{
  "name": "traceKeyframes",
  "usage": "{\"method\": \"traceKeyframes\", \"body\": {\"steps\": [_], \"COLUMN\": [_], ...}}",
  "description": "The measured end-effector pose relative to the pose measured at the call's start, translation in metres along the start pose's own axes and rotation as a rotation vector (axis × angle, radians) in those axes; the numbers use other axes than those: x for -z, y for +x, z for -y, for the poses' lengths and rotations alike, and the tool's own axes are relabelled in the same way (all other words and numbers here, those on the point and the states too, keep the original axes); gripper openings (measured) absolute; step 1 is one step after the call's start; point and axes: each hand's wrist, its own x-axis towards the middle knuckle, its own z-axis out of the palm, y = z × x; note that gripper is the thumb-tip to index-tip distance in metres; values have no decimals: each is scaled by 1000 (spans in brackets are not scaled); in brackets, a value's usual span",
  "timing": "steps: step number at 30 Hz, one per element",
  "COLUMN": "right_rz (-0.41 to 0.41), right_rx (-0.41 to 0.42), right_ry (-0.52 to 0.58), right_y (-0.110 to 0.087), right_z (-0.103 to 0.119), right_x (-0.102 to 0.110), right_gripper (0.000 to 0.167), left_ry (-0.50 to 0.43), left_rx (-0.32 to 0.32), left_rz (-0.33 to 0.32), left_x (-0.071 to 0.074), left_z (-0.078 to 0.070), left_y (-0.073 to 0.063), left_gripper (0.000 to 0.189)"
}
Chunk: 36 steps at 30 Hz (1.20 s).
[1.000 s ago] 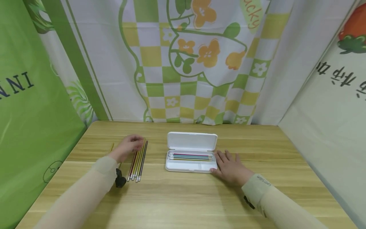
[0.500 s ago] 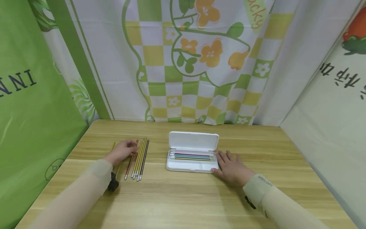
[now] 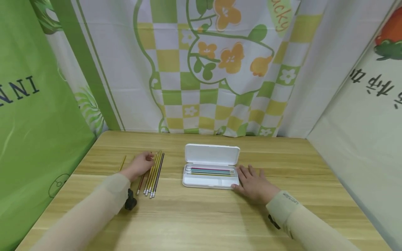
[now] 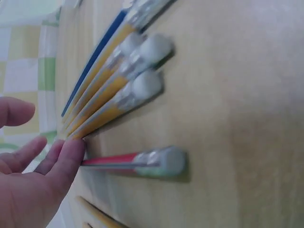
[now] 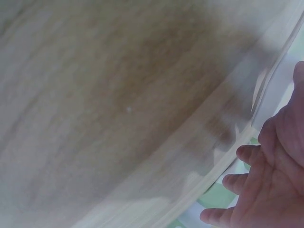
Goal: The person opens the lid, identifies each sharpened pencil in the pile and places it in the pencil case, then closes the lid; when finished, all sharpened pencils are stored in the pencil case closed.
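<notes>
My left hand [image 3: 139, 164] reaches over a row of pencils on the left of the table. In the left wrist view its fingertips [image 4: 73, 149] touch the yellow pencils [image 4: 111, 97] near their far ends, and the thumb stands apart. A red pencil [image 4: 118, 160] lies just beside them, partly under the hand. A dark blue pencil [image 3: 159, 174] borders the group on the right. My right hand [image 3: 255, 186] lies spread on the table, its fingers against the right end of an open white pencil case [image 3: 201, 182]. Several pencils [image 3: 210, 172] lie lengthwise inside the case.
Another yellow pencil [image 3: 122, 163] lies left of my left hand, partly hidden by the arm. The case's raised lid [image 3: 211, 154] stands at its back. A patterned curtain [image 3: 220, 104] hangs behind the wooden table [image 3: 201, 219].
The left hand moved left, and the red pencil came apart from the yellow ones. Since then the hand has shifted back right to the yellow pencils. The right hand stayed by the case.
</notes>
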Motion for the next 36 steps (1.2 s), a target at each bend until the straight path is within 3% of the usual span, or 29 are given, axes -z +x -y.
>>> {"method": "traceKeyframes", "body": {"steps": [3,10,14,21,30,36], "right_rz": [14,22,11,-28,-21,-24], "right_rx": [-4,-5,-6,8,3,3], "right_ry": [-7,2,-14,-6,-14,-26], "right_y": [-2,-1,2,6,6,6], "right_z": [3,1,-3,-8,-7,-7], "right_x": [4,4,-3,-11,-11,-11], "right_gripper": [87,89,91,91,89,88], "left_ry": [47,172,257,342,255,295], "left_rx": [-8,13,-6,-63,-72,-100], "left_rz": [-25,-161,-192,-198,-166,-157], "left_x": [-4,-7,-7,-6,-8,-11], "left_z": [1,3,4,11,22,27], "left_y": [-1,-3,-3,0,1,5], "left_gripper": [49,38,33,30,32,33]}}
